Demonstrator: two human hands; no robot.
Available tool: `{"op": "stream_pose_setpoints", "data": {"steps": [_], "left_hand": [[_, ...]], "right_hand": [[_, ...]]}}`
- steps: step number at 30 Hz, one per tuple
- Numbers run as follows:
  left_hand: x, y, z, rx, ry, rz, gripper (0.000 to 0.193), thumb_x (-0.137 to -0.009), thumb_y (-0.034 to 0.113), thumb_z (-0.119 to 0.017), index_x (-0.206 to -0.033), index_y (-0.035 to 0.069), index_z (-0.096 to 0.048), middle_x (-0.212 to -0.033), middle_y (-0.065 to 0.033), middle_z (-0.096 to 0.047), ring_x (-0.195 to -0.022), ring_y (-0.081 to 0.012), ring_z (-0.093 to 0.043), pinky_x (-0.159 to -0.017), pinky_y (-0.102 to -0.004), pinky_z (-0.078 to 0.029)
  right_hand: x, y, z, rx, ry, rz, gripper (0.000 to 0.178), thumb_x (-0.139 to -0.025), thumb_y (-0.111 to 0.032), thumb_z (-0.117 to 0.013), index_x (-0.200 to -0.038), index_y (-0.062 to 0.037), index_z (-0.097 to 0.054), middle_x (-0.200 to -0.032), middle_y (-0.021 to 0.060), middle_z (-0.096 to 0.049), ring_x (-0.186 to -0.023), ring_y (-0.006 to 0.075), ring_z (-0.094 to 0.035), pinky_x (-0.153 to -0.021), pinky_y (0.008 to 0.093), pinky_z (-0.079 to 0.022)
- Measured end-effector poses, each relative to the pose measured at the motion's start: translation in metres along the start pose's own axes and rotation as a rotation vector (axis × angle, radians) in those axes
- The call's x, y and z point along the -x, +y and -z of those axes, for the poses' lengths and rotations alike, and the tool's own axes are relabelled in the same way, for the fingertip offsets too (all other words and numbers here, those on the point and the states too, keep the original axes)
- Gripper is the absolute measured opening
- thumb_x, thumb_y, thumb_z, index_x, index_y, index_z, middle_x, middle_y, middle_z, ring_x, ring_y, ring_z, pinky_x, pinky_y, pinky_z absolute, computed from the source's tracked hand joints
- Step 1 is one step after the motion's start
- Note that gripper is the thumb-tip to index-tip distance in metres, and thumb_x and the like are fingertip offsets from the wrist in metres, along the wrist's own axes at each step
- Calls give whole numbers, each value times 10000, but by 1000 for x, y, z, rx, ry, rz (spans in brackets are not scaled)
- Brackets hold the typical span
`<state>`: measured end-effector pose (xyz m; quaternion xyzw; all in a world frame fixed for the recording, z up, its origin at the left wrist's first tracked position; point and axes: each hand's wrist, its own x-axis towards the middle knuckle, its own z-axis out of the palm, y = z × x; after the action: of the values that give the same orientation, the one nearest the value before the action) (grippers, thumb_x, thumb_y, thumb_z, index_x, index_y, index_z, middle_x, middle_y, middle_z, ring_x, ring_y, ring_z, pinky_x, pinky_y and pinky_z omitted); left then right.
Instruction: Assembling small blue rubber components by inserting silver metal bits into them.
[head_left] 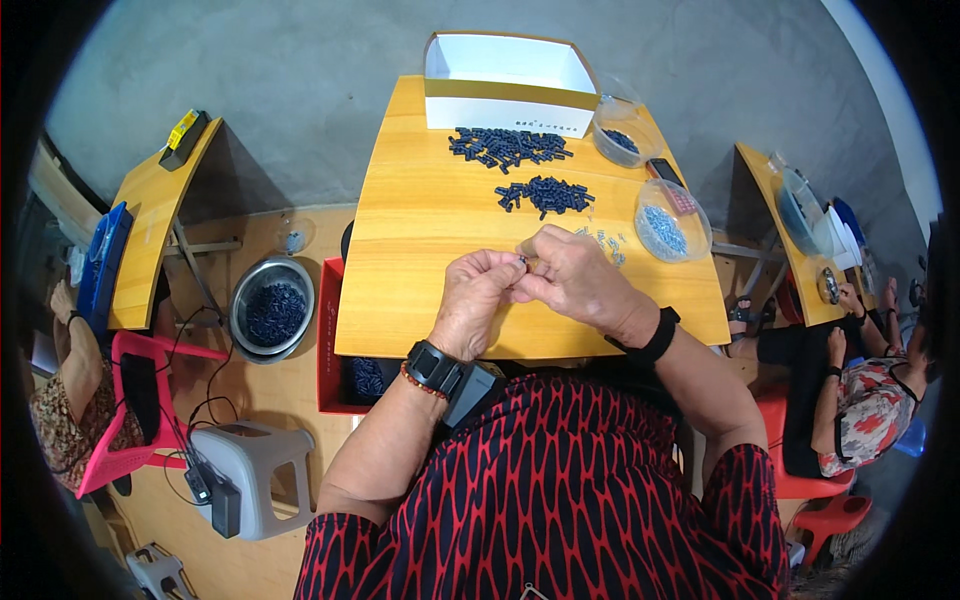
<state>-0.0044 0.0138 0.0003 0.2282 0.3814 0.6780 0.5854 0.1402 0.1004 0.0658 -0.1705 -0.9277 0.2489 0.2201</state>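
Above the near part of the wooden table [420, 225], my left hand [470, 300] and my right hand [582, 285] meet, fingertips pinched together. Between them a tiny dark piece [523, 261] shows, mostly covered by the fingers; its exact kind is too small to make out. Just beyond the hands lies a pile of short dark-blue cylinders [545, 195], with a larger pile of the same cylinders [505, 147] behind it. Small clear and pale-blue pieces [608, 247] are scattered beside my right hand. A clear round tub [700, 240] of light-blue pieces stands to their right.
A white box with gold trim [500, 112] stands at the table's far edge, beside another clear tub [603, 152]. On the floor at left are a metal basin [238, 318], a red box [328, 340] and a grey stool [240, 450]. People sit at tables on both sides.
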Motion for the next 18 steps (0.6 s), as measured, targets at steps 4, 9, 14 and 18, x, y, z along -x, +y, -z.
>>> {"op": "stream_pose_setpoints", "data": {"steps": [4, 9, 14, 18], "left_hand": [[5, 5, -6, -16, 16, 5, 93, -954, 49, -578, -963, -26, -632, -899, -115, -696, -774, -179, -691, -749, -303, -582], [5, 3, -4, -71, 10, 18, 85, -957, 57, -586, -944, -15, -630, -895, -117, -696, -776, -174, -691, -739, -309, -590], [4, -5, 2, -88, 3, -25, 61, -944, 43, -608, -922, -8, -632, -882, -113, -694, -746, -157, -672, -711, -304, -583], [5, -9, 2, -100, 6, -70, 57, -936, 36, -619, -907, -12, -631, -840, -88, -681, -723, -138, -647, -685, -286, -560]], "right_hand": [[1, -3, 0, -7, 28, 1, 223, -787, -119, -701, -923, 23, -594, -860, 185, -599, -804, 375, -613, -702, 424, -504], [2, 0, -2, 20, 26, -5, 217, -782, -127, -704, -890, 16, -582, -864, 181, -597, -802, 379, -609, -697, 432, -500], [4, 0, -7, 46, -6, -36, 226, -763, -140, -721, -863, 1, -575, -840, 174, -592, -777, 383, -604, -673, 442, -493], [4, 3, -10, 20, 13, 30, 234, -746, -142, -731, -832, -9, -558, -814, 163, -583, -738, 379, -600, -634, 448, -484]]}}
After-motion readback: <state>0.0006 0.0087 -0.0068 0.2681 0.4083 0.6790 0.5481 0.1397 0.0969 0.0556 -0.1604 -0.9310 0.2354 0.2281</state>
